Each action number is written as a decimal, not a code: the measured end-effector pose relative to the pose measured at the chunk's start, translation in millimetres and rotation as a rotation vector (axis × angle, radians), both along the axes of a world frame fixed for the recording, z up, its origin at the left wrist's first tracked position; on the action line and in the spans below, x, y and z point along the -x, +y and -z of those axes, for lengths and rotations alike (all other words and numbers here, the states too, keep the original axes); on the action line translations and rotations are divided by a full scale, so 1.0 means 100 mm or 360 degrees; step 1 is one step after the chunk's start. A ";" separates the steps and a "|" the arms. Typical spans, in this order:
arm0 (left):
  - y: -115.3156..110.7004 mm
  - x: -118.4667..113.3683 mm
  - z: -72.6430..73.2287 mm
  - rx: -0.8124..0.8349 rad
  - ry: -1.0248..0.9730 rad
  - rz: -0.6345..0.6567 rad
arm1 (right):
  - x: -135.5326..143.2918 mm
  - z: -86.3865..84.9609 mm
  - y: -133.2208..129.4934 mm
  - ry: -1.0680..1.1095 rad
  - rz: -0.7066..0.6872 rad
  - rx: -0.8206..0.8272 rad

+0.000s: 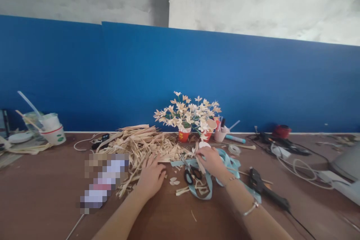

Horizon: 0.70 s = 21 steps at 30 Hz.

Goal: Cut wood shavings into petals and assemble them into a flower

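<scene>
My left hand (151, 175) lies with its fingers apart at the right edge of a big heap of dried husk strips (132, 142). My right hand (210, 159) has its fingers bent around a pale husk piece (200, 165), beside a small white round thing (204, 144). Between the hands are black-handled scissors (192, 174), a light blue ribbon (209, 185) and small cut petals (174, 181). Behind them, pale husk flowers (182, 110) stand in a red cup (184, 135).
A black glue gun (267, 191) with its cord lies at the right. Farther right are white cables (300, 168). A roll of tape (234, 150) and a pen cup (219, 135) stand behind. A white cup (54, 135) is far left, near a pixelated object (104, 183).
</scene>
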<state>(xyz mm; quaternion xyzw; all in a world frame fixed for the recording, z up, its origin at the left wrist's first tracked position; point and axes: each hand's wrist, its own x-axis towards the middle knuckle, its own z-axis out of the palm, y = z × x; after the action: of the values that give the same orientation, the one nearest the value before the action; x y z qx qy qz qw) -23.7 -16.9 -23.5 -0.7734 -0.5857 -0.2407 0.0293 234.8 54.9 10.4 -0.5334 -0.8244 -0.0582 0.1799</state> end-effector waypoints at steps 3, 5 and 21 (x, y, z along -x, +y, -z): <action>0.01 0.00 0.01 0.0006 0.0028 -0.0122 | -0.10 -0.02 0.02 0.0044 0.0313 0.0078; 0.02 0.01 -0.01 -0.0052 0.0003 -0.0246 | -0.27 -0.05 0.07 0.0085 0.0587 0.0090; 0.07 0.09 0.00 -0.0507 -0.0229 -0.0242 | -0.24 -0.05 0.25 -0.0039 0.0621 0.0174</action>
<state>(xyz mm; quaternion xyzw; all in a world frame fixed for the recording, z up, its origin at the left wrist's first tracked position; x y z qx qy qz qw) -32.7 -9.5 -23.4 -0.6933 -0.5975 -0.3822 0.1273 258.3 80.2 15.7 -0.6914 -0.7094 -0.0538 0.1259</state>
